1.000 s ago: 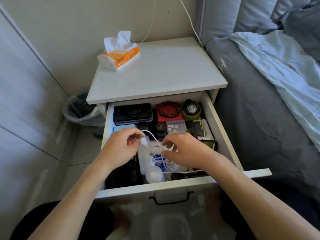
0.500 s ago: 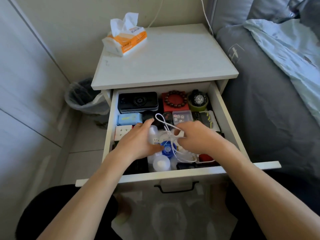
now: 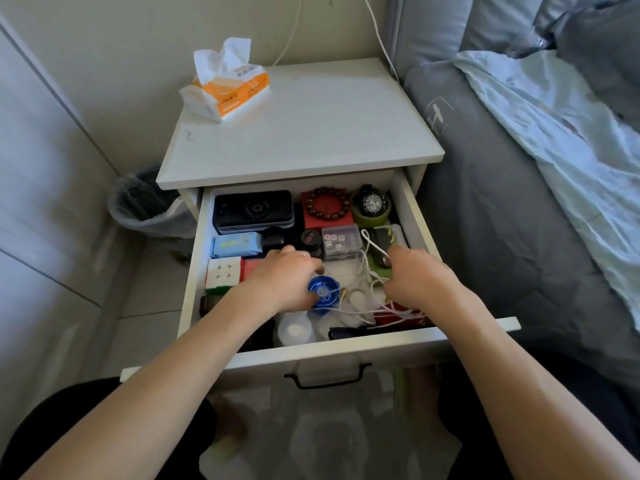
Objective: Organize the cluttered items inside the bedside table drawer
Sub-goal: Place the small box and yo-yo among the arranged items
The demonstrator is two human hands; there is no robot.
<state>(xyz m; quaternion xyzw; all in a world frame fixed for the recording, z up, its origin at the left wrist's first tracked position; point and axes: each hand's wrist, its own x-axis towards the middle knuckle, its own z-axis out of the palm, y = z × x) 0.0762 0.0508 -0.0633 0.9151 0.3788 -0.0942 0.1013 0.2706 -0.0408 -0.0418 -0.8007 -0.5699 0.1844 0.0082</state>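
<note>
Drawer: pulled open, crowded with small articles.
Front row: white bottle lying at the front wall; white cable tangled loosely beside it.
Left hand: fingers curled around a blue round item, mid-drawer.
Right hand: fingers pinching a loop of the white cable, raised above the tangle.
Middle row: puzzle cube, blue packet, clear dice box.
Back row: black case, bead bracelet on red box, watch.

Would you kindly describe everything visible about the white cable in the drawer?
The white cable is thin, looks rubbery and is loosely tangled. One loop rises above the right hand, which pinches it; loose coils lie on the drawer floor beside a blue round object, trailing toward the front right corner.
</note>
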